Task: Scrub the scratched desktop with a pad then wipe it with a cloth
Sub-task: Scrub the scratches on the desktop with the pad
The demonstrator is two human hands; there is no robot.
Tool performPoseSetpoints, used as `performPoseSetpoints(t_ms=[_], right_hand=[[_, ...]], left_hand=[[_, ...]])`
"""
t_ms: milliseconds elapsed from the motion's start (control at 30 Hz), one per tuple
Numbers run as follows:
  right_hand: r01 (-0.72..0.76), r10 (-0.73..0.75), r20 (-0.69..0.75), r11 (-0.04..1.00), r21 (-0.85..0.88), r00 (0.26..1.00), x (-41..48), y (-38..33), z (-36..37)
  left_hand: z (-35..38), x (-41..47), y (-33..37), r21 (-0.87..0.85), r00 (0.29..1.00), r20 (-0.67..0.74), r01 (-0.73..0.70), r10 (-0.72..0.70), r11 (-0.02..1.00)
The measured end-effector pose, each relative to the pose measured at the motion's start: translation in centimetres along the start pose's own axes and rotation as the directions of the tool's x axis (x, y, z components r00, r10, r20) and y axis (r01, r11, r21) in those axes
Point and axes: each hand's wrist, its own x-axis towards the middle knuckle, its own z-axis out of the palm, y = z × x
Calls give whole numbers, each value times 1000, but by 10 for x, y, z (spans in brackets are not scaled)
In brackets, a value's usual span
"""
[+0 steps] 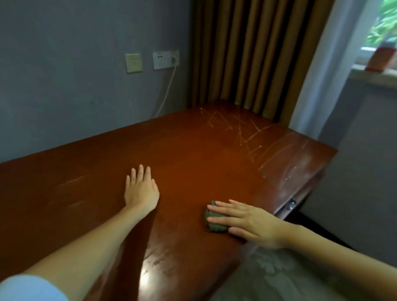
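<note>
Counter (pixel 192 163): red-brown gloss top, fills most of the view, set into a corner against a grey wall and a curtain (pixel 252 51).

Scratches (pixel 238 129): pale criss-cross lines at the far right corner, with a dull smeared band beside them toward the right edge. Fainter streaks at the left side.

Grey patterned fabric (pixel 278 277): lies at the counter's near right edge. Cannot tell whether it is the wiping cloth or bedding.

Left hand (pixel 141 189): palm down on the counter at mid-width, fingers straight and slightly spread, holding nothing. Reads as bracing.

Right hand (pixel 246 222): flat, fingers extended, pressing down on the pad (pixel 216 228). The fingers lie over it and are not curled round it.

Pad: small, dark green, on the counter near the front right, well apart from the scratches.

Step in hand, as I judge it: scrubbing, first stage. The heavy scratching at the far corner looks untreated, so the task is early.

The next move calls for sliding the pad forward and right to that corner under steady flat pressure, with a longer reach while the left hand steadies. The wipe comes only after that.

Containers: one drawer (pixel 290 204) under the right edge, with a metal fitting showing. It may be slightly ajar; its contents are hidden.
</note>
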Motion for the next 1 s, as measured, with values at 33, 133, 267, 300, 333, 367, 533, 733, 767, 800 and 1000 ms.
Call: performPoseSetpoints(t_ms=[33,133,267,300,333,367,533,733,767,800,1000], right_hand=[[-40,40,-21,999,9,999,-14,5,0],[-226,232,-111,972,67,966,-51,33,1],[-526,545,-250,838,142,800,-80,107,-6],[-591,611,-262,791,158,747,-81,124,-11],[-639,661,-263,749,175,703,-78,138,-16],[-670,695,-258,717,191,671,-72,147,-20],[-648,668,-260,742,169,697,-44,136,-22],[-358,376,-258,926,117,890,-86,96,-2],[-395,415,-277,910,127,867,-98,108,-4],[-460,482,-301,876,145,823,-108,127,-8],[-788,821,-243,567,242,517,-117,254,-48]], left_hand=[[1,-3,10,-4,999,-2,-39,39,999],[7,-13,40,-22,987,-18,-162,162,987],[13,-23,78,-54,960,-23,-280,279,959],[14,-25,87,-61,953,-16,-303,302,951],[16,-28,97,-71,947,-7,-321,321,944],[17,-31,107,-81,941,1,-337,338,938],[27,-41,154,-88,930,26,-363,367,927],[34,-34,183,-64,948,14,-315,317,947],[35,-30,185,-45,949,13,-313,314,949],[37,-26,187,-30,950,12,-312,313,950],[44,-6,196,19,947,8,-322,321,947]])
